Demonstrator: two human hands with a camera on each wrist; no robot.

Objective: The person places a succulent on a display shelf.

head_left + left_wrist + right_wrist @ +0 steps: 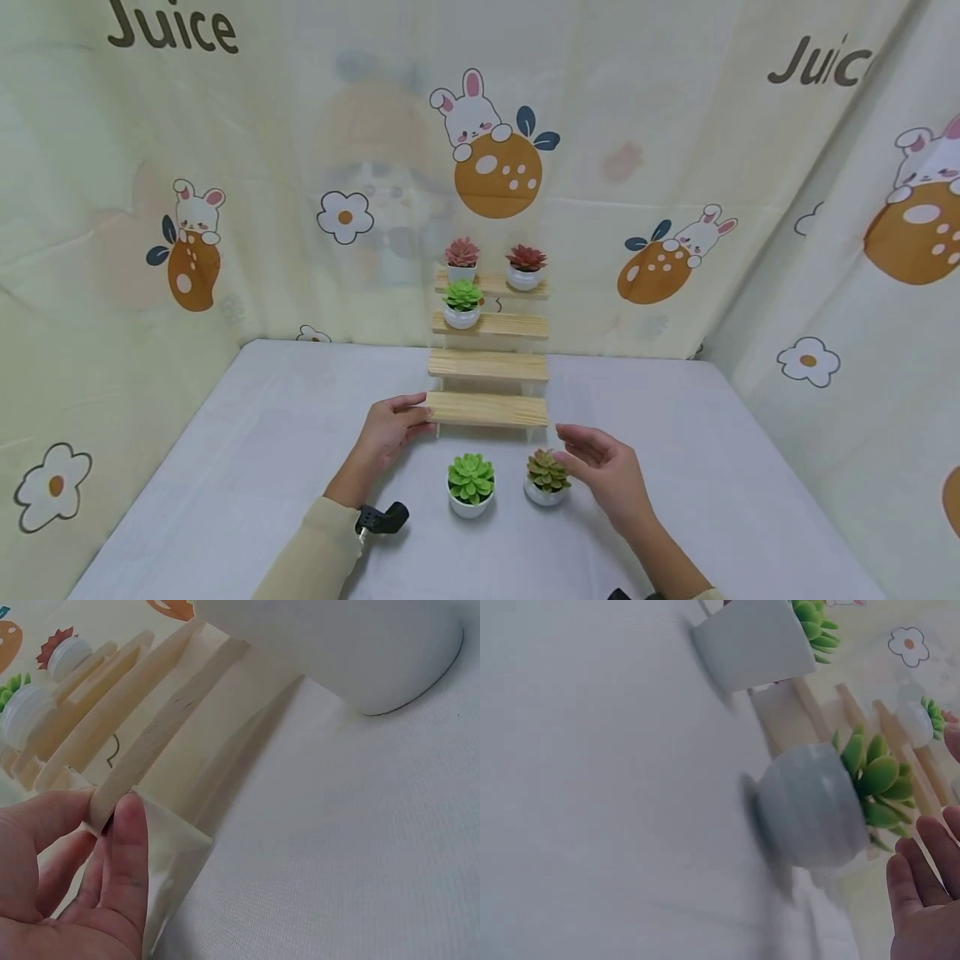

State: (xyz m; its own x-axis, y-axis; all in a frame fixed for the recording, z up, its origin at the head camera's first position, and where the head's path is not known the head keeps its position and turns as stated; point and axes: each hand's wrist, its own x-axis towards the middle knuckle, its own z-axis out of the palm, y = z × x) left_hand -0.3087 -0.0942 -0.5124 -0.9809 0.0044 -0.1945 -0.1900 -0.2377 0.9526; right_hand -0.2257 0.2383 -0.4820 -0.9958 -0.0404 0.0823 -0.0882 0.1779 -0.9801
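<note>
My left hand [390, 429] pinches the left end of the lowest board of a wooden tiered shelf [487, 409]. In the left wrist view the thumb and fingers grip that board's end [112, 791]. My right hand [603, 467] is beside a reddish-green potted succulent [547, 477] on the table, its fingers loosely bent and around nothing. The right wrist view has this succulent's round white pot [810, 806] standing apart from the fingers. Left of it on the table is a bright green potted succulent [471, 483].
On the shelf's top board stand a pink succulent [462, 257] and a dark red one [527, 265]. A green succulent [462, 303] sits on the board below, at the left. A printed curtain [285, 275] hangs behind the white table [300, 400].
</note>
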